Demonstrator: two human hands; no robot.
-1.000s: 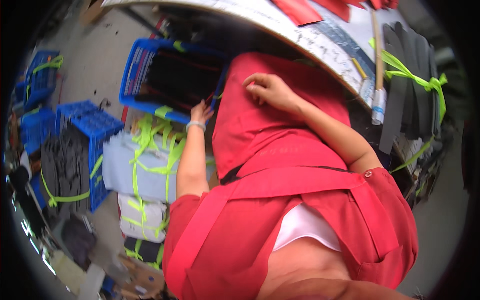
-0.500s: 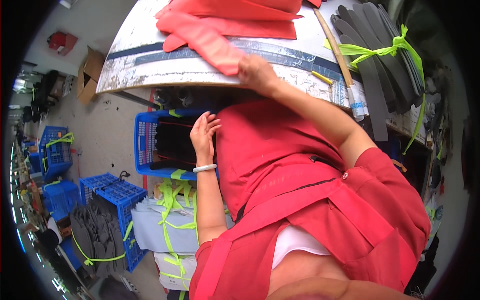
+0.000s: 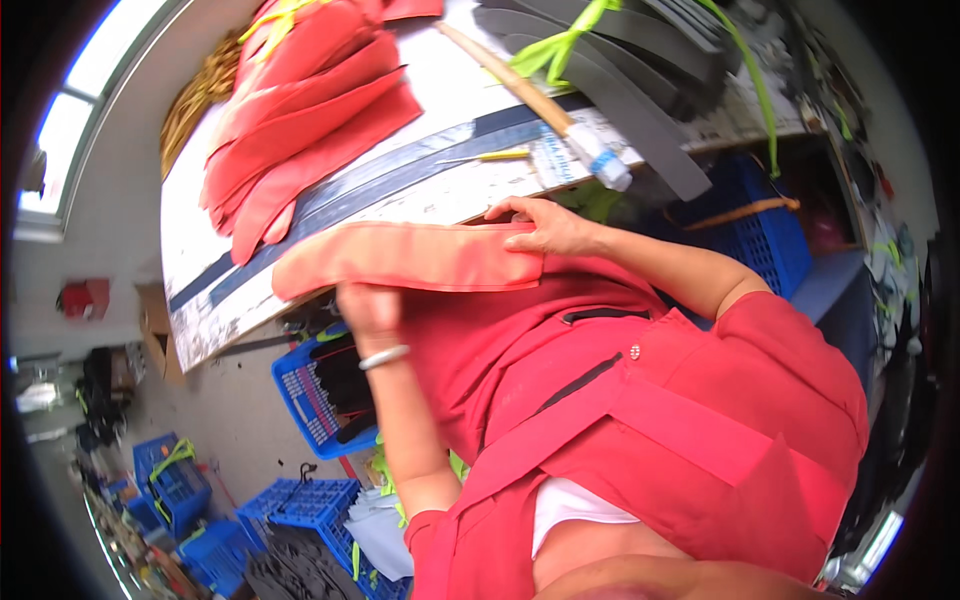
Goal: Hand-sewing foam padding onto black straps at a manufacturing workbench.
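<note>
A long coral-red fabric piece (image 3: 410,258), rounded at its left end, stretches across my lap at the table's front edge. My right hand (image 3: 552,228) is closed on its right end, thumb on top. At the piece's lower edge is my left hand (image 3: 370,312), smeared by motion; its fingers cannot be made out, nor whether they grip the fabric. Beyond lies a fanned pile of similar coral-red pieces (image 3: 310,125) on the white worn table (image 3: 215,320), with a yellow tie at its far end.
On the table lie a wooden stick (image 3: 510,80) with a wrapped end, a yellow-handled thin tool (image 3: 503,155) and grey strips (image 3: 640,110) tied with green ribbon. A blue crate (image 3: 300,395) with dark pieces stands below left; another blue crate (image 3: 775,240) sits under the table at right.
The coral-red piece has come off the pile and now lies across my lap. My right hand has moved with its end; my left hand has risen to the piece. The view has turned.
</note>
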